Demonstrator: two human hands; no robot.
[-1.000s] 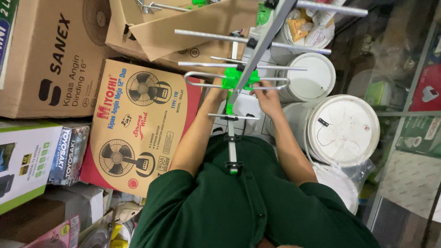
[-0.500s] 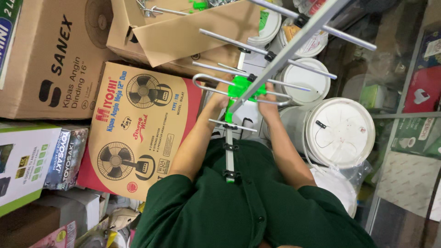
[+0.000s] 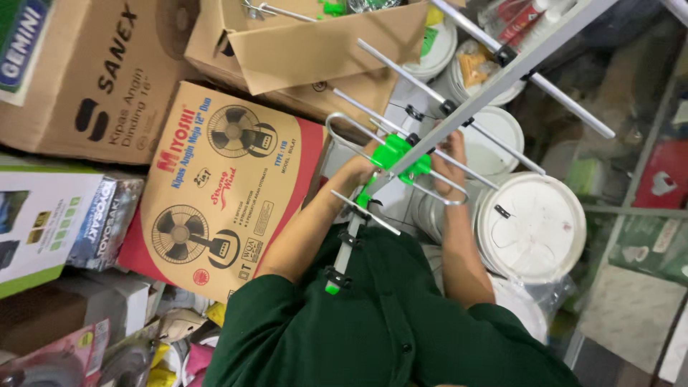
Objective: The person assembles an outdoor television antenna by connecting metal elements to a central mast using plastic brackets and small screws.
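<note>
Middle of the frame, running from lower centre up to the upper right: a metal rod antenna (image 3: 459, 115) — long square boom, thin cross rods, a green plastic clamp (image 3: 396, 154) near its middle with a bent loop of tube around it. Held off the floor, tilted across the white lidded buckets (image 3: 530, 226) at right and the fan carton (image 3: 222, 186) at left.

Left hand (image 3: 358, 168) at the green clamp, fingers curled around the loop and boom there; exact pinch hidden behind the plastic, cannot tell more. Right hand (image 3: 450, 161) just across the boom, fingers wrapped over a cross rod and the loop's far side — closed, not spread.

Likely light for its length, stiff along the boom, but awkward and tip-heavy toward the upper right. Thin rods look easy to bend and apt to snag the open brown box (image 3: 315, 50) above. Best gripped on the boom beside the clamp, close to the balance point, never by the rod ends. Smooth metal, possibly slippery.
</note>
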